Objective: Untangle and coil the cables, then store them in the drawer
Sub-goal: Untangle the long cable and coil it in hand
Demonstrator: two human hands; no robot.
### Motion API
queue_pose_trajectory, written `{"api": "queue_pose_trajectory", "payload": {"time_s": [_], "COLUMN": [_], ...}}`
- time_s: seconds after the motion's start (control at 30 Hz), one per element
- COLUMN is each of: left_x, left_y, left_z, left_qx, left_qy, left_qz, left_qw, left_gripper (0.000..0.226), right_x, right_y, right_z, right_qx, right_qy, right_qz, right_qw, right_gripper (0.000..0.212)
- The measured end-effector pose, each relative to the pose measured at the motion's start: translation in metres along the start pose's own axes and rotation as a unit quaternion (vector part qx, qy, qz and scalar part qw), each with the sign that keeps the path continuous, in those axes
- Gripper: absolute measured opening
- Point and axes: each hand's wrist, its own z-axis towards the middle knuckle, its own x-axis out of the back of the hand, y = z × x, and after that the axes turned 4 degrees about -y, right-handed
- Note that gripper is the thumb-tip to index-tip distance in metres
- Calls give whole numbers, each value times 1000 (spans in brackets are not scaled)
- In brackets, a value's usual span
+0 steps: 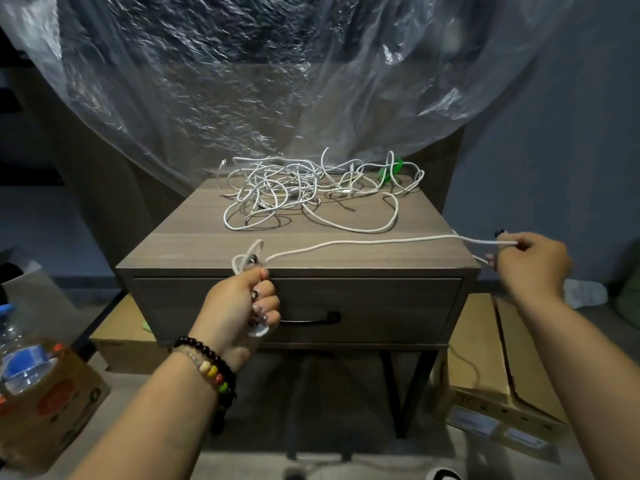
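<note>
Cables point(304, 188) heaped in a white tangle at 12 o'clock on the table point(194, 237); one strand point(363, 242) pulled free, stretched across the front edge. Left hand point(239, 303) at 7 o'clock, fist clamped on small starter loops point(247, 259); right hand point(533, 261) at 3 o'clock, pinching the strand's far end. Best to keep light tension, feed even loops leftward, avoid dragging the heap. Drawer point(381, 306) below, closed, handle point(311, 318) untouched.
</note>
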Motion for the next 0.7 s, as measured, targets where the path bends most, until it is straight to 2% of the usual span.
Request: {"api": "queue_pose_trajectory", "payload": {"time_s": [0.1, 0.2, 0.27, 0.33, 0.47, 0.6, 0.7], "left_x": [-11, -24, -32, -38, -44, -43, -35], "left_y": [-14, -22, -23, -20, -11, -4, 5], "left_z": [7, 13, 16, 17, 19, 13, 11], "left_qx": [23, 33, 30, 31, 38, 64, 65], "left_qy": [-14, -19, -31, -62, -116, -190, -221], "left_qz": [53, 89, 85, 62, 22, -18, -87], "left_qw": [998, 995, 995, 996, 992, 979, 969], "left_gripper": [27, 26, 24, 23, 23, 29, 23], "right_x": [-5, -8, -10, -13, -12, 7, 23], "right_y": [-26, -70, -95, -108, -112, -107, -101], "right_z": [5, -13, -42, -72, -119, -138, -134], "right_qx": [117, 293, 373, 419, 417, 340, 254], "right_qy": [66, 88, 35, -57, -262, -429, -515], "right_qz": [58, 133, 171, 193, 250, 303, 285], "right_qw": [989, 943, 911, 885, 834, 780, 768], "right_gripper": [22, 16, 16, 17, 17, 14, 14]}}
